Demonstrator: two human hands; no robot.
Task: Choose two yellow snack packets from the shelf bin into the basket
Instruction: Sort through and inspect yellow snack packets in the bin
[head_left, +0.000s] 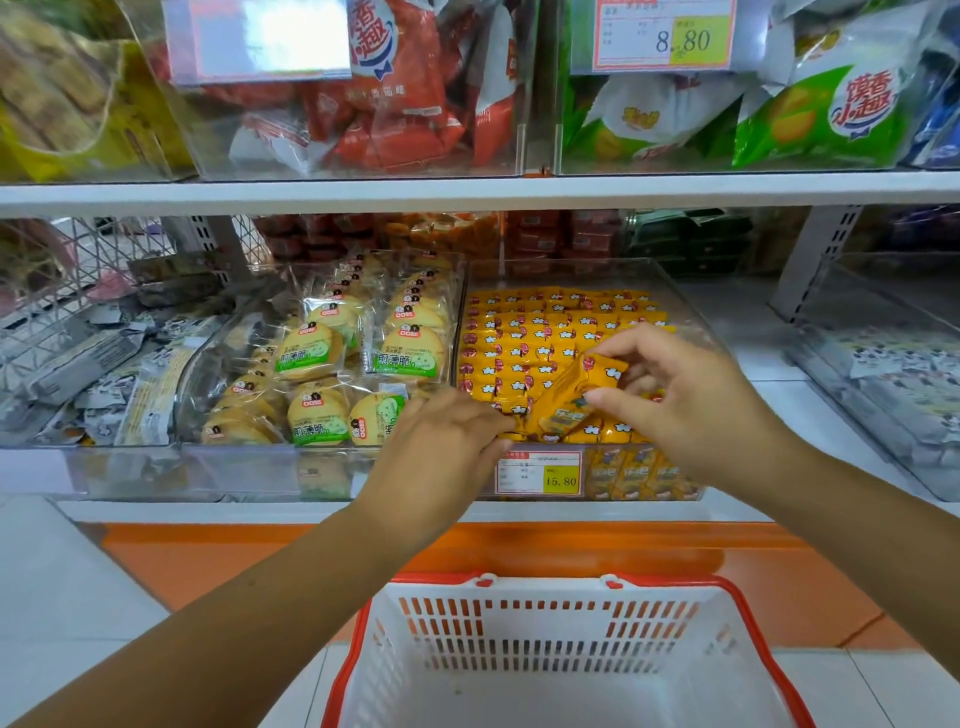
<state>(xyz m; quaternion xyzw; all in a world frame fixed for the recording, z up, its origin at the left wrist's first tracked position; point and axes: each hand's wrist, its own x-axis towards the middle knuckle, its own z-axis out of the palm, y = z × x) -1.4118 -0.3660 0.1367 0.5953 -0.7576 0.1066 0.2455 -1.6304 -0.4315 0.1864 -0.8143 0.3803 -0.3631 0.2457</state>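
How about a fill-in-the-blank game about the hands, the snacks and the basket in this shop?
1. The right hand pinches a ____ snack packet over the bin.
2. The basket below has a white body and a ____ rim.
3. The price tag on the front of that bin reads ____.
4. The round biscuits lie to the ____ of that bin.

Missing words: yellow; red; 15.80; left.

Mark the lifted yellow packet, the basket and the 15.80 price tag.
lifted yellow packet (563, 402): head view, middle of its wrapper.
basket (545, 580): head view, far red rim.
15.80 price tag (540, 473): head view, tag's centre.
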